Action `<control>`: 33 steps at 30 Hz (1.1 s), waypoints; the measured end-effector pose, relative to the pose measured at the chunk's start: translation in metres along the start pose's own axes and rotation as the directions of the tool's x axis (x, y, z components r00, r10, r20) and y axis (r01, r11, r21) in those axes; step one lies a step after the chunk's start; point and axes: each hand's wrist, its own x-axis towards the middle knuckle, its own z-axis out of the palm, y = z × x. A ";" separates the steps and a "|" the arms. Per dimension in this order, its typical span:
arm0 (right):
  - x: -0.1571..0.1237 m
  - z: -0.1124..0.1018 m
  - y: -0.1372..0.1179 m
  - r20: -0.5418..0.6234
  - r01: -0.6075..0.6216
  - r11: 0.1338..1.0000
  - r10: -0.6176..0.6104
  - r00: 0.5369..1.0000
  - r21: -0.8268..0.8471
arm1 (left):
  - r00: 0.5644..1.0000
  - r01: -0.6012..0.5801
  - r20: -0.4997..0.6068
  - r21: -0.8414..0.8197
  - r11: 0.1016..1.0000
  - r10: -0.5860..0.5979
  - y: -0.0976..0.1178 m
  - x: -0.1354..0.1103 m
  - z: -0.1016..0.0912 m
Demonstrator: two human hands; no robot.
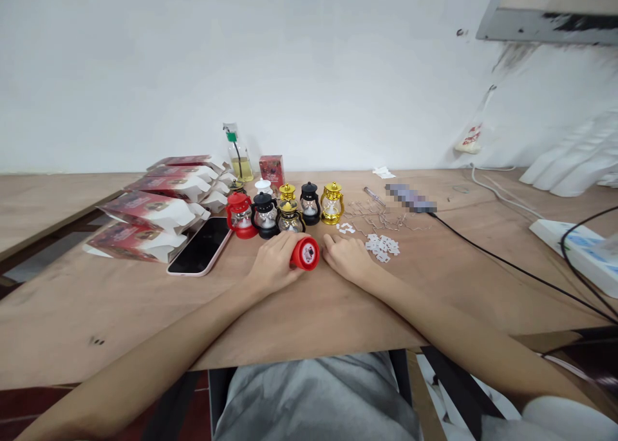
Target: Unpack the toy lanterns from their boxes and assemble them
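Observation:
My left hand (275, 261) is closed around a small red toy lantern (305, 253), held on its side with its base facing me. My right hand (346, 258) rests on the wooden table (309, 312) just right of the lantern, fingers curled and touching its end; I cannot tell whether they hold anything. Right behind my hands stands a row of several little lanterns: red (240, 214), black (264, 215), gold (332, 203). Small white tabs (382, 246) lie beside my right hand.
A phone (200, 247) lies screen-up at the left, next to a stack of red-and-white flat boxes (154, 209). Behind stand a bottle of yellowish liquid (239, 154) and a red box (271, 170). Wire handles (381, 217), black cables (506, 264) and a power strip (577, 248) occupy the right.

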 end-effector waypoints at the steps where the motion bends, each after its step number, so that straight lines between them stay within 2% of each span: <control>1: 0.000 0.000 0.000 -0.005 0.004 1.000 -0.004 1.000 -0.001 | 1.000 -0.001 0.004 0.001 1.000 0.000 0.000 0.000 0.000; 8: 0.000 0.001 0.000 -0.012 0.000 1.000 0.000 1.000 -0.013 | 0.999 0.013 0.041 0.008 1.000 -0.013 0.000 0.000 0.000; 22: 0.002 0.006 0.003 -0.099 0.045 0.998 -0.048 0.994 -0.033 | 0.999 0.012 0.050 0.022 1.000 -0.013 0.000 0.000 0.000; 33: 0.003 0.009 0.004 -0.121 0.039 0.998 -0.043 0.992 -0.040 | 0.999 -0.010 0.037 0.021 1.000 0.009 0.000 0.000 0.001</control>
